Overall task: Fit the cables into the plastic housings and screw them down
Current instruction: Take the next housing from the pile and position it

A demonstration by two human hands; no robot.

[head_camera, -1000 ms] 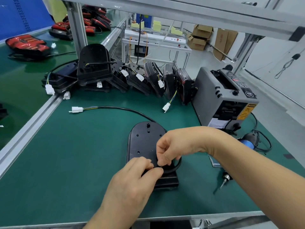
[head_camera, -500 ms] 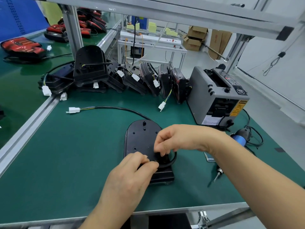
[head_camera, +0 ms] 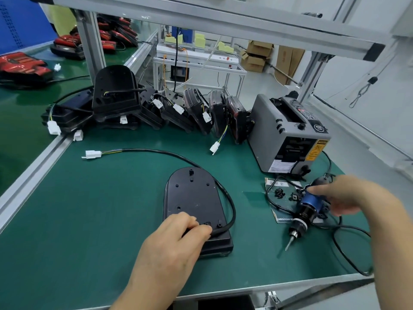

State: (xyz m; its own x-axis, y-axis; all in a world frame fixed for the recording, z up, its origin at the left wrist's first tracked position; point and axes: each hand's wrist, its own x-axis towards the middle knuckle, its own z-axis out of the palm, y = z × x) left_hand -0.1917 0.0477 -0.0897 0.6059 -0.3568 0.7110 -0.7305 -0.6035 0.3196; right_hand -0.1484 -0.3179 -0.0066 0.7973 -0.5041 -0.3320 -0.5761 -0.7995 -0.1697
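A black plastic housing (head_camera: 193,198) lies flat on the green mat in the middle. Its black cable (head_camera: 231,204) loops round the right side and runs back left to a white connector (head_camera: 91,154). My left hand (head_camera: 176,240) rests on the housing's near end, fingers curled, pinning the cable end against it beside a small clip (head_camera: 207,223). My right hand (head_camera: 348,195) is out at the right, blurred, with its thumb touching the blue electric screwdriver (head_camera: 307,203), which lies on the mat with its bit pointing toward me.
Small black screws and clips (head_camera: 279,192) lie on a card left of the screwdriver. A grey tape dispenser (head_camera: 288,135) stands behind them. Several black housings with cables (head_camera: 156,108) lean in a row at the back. Red lamp units (head_camera: 22,63) sit far left. The screwdriver's cord (head_camera: 348,249) loops near the front right edge.
My right hand has left the housing and swung right to the screwdriver. The left hand stays on the housing's near end, holding the cable. The view has shifted slightly.
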